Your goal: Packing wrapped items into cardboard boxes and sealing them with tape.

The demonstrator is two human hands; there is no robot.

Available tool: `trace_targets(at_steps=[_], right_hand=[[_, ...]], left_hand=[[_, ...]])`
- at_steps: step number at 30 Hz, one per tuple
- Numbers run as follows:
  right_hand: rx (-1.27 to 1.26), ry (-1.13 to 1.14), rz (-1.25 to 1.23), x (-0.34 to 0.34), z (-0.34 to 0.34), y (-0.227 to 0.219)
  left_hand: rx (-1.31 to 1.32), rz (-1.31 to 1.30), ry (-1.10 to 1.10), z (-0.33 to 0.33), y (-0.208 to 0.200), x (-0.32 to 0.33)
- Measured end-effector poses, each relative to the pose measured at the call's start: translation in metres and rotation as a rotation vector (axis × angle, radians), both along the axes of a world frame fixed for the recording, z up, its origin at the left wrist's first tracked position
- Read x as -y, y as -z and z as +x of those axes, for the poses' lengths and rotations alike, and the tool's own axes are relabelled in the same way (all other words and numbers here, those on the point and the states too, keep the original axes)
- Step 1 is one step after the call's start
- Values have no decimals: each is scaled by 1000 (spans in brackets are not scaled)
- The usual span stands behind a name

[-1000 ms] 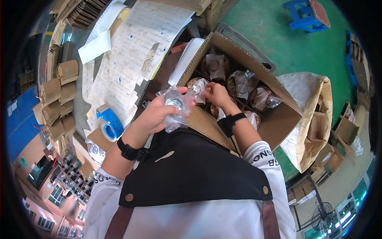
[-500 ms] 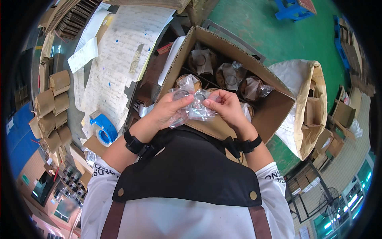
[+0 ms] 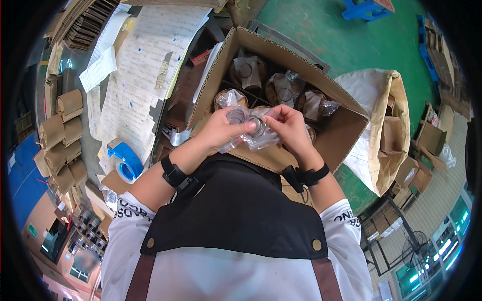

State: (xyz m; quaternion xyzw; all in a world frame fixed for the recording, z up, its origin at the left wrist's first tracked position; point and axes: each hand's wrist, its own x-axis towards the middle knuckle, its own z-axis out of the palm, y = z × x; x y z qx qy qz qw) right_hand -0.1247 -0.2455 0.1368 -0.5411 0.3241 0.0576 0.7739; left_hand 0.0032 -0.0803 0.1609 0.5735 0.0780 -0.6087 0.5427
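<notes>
My left hand [image 3: 221,131] pinches small clear plastic bags [image 3: 234,116] holding dark thin rings, in front of me over the near side of an open cardboard box [image 3: 337,143]. My right hand [image 3: 290,126] has thumb and fingers closed on the edge of a clear bag [image 3: 262,140] beside them. A dark ring [image 3: 257,127] shows between the two hands; whether it lies inside the film I cannot tell. Inside the box stand several round brown items, each topped with a clear bag, such as the ringed bag [image 3: 285,93] at its middle.
Left of the box is a table with handwritten sheets [image 3: 138,65] and a blue tape dispenser [image 3: 125,159]. Brown paper-wrapped bundles [image 3: 64,133] are piled at far left. A white sack [image 3: 359,125] holding cardboard stands right of the box. A blue stool [image 3: 369,10] is beyond.
Both hands have spread the bags slightly, and the dark ring now shows more plainly between them. The whole view has shifted a little, with the box appearing higher and further left.
</notes>
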Motion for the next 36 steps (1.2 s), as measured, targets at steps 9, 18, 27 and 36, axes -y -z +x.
trace_targets(at_steps=[9,18,27,36], right_hand=[[-271,-351,-535,19,-37,101],[-20,-229,-573,16,-29,19],[-594,-752,-927,75,-83,96],[-342,-763,-1224,60,-105,93]], left_hand=[[541,149,332,15,32,-17],[251,-4,275,3,34,5],[72,-132,25,31,-11,4],[376,-100,-677,28,-103,-198]])
